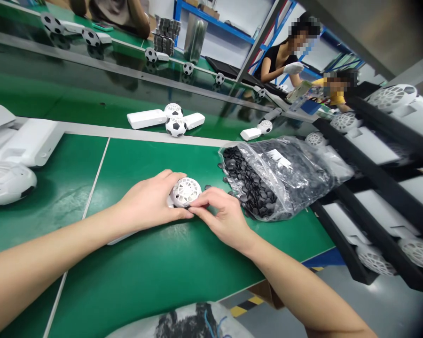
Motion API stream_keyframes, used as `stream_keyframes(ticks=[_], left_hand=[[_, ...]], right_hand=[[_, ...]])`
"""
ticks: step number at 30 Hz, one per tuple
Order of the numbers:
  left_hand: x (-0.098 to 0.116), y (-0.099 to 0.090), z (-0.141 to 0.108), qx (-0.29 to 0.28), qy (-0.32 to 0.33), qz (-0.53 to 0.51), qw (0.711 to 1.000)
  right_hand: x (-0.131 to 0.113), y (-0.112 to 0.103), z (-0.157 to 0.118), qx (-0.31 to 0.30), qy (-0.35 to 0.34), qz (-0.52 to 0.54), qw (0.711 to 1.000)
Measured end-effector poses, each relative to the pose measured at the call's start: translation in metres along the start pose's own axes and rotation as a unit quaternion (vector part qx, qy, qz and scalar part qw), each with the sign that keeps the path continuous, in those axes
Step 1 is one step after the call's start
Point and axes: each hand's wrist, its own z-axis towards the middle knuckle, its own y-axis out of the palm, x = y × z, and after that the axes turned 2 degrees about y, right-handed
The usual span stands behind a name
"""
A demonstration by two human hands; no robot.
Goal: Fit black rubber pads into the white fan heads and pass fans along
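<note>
My left hand [155, 199] is closed around a white plastic housing with a round, openwork football-patterned head [186, 190]. Part of its flat white body [121, 238] shows under my left wrist. The fingertips of my right hand [222, 213] are pinched against the lower right rim of the ball-shaped head; any small piece between them is hidden. Right of my hands lies an open clear plastic bag [289, 173], with small black pieces [252, 188] heaped at its mouth. A few loose black pieces sit on the green table beside my right hand.
White housings [31, 141] are stacked at left. Along the dark conveyor [105, 101] rest several football-headed units [176, 126]. A black rack [377, 178] holding more white housings stands at right. Across the line, co-workers [278, 61] sit near blue shelving.
</note>
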Motion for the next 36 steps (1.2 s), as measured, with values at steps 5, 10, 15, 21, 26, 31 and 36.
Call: stream_keyframes(ticks=[5,10,15,21,26,31,36], left_hand=[[-0.005,0.003,0.000,0.021,0.012,0.003,1.000],[-0.005,0.001,0.001,0.019,0.020,0.001,1.000],[0.002,0.000,-0.001,0.015,0.004,0.009,1.000],[0.003,0.004,0.000,0.004,-0.005,0.050,0.999],[-0.003,0.004,0.004,0.017,0.054,0.114,0.992],[-0.011,0.002,0.007,0.034,0.068,0.139,0.987],[-0.012,0.001,0.008,0.016,0.104,0.132,0.986]], right_hand=[[0.005,0.003,0.001,0.040,0.039,0.007,0.998],[0.007,0.010,0.000,0.005,0.123,0.085,0.989],[0.013,0.004,0.007,-0.022,0.148,0.112,0.982],[0.045,-0.022,0.018,0.006,0.153,-0.121,0.981],[0.054,-0.026,0.022,-0.051,0.180,-0.154,0.970],[0.045,-0.027,0.019,-0.083,0.147,-0.065,0.983],[0.023,-0.032,0.013,-0.080,0.031,-0.051,0.995]])
